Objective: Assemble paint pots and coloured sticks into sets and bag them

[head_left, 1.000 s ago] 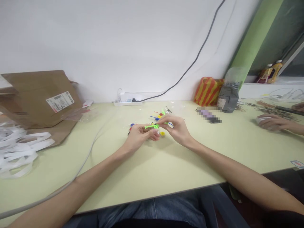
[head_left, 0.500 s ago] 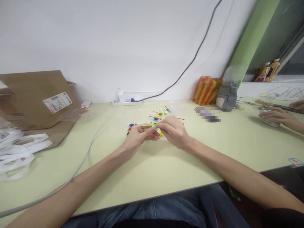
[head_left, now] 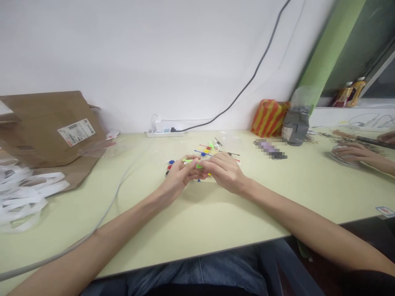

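Note:
Just above the table, my left hand (head_left: 179, 177) is closed, its thumb and fingers pinching a bright green plastic spinner arrow (head_left: 199, 166). My right hand (head_left: 226, 171) meets it from the right, thumb and fingertips pressed together on the same green piece. Fingers cover most of its shape. Around and behind the hands lie several small spinner arrows with round centres, among them a blue arrow (head_left: 203, 154) and a red one (head_left: 208, 148). Blue, red and black round pieces (head_left: 171, 162) show beside my left hand.
A brown cardboard package (head_left: 46, 127) and white strapping (head_left: 21, 197) occupy the left, with a grey cable (head_left: 115, 195) crossing my left forearm. Against the wall are a power strip (head_left: 166, 132), a striped bag (head_left: 269, 118) and a grey bag (head_left: 295, 125). Another person's hand (head_left: 354, 153) is at right.
My fingers have shifted on the green spinner arrow, and its long part now shows at a different angle between my hands. At right, the other person's hand has moved slightly left.

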Available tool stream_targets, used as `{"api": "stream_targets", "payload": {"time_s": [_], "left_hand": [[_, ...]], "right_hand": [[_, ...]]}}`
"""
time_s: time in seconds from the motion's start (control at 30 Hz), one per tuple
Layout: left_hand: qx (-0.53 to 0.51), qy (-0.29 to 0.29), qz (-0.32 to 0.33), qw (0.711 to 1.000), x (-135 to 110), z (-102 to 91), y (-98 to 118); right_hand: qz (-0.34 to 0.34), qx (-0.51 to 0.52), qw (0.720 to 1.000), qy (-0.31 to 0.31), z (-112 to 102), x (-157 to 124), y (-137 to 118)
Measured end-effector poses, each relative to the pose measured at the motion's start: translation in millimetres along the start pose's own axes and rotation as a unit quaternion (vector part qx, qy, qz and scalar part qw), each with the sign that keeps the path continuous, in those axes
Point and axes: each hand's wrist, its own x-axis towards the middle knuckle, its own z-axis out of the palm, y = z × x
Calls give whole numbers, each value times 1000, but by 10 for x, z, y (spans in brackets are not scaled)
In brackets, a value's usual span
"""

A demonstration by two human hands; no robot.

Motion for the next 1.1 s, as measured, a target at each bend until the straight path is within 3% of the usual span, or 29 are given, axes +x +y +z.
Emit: {"api": "stream_targets", "payload": {"time_s": [0.13,0.37,0.5,0.77,0.9,1.1], "left_hand": [[50,27,10,998,11,-32,6],[164,68,74,981,58,-124,74],[203,54,116,971,31,-121,121],[221,-6,91,971,-14,-54,-12],[223,-21,90,970,2,-75,-39],[255,-13,99,962,-4,-64,20]], "right_hand": [[17,47,999,-7,21,9,-5],[165,187,968,-5,-6,54,-3],[151,171,973,-27,13,47,4],[88,150,984,-32,65,61,60],[116,199,971,-70,57,69,143],[208,187,958,-56,-118,61,402]]}}
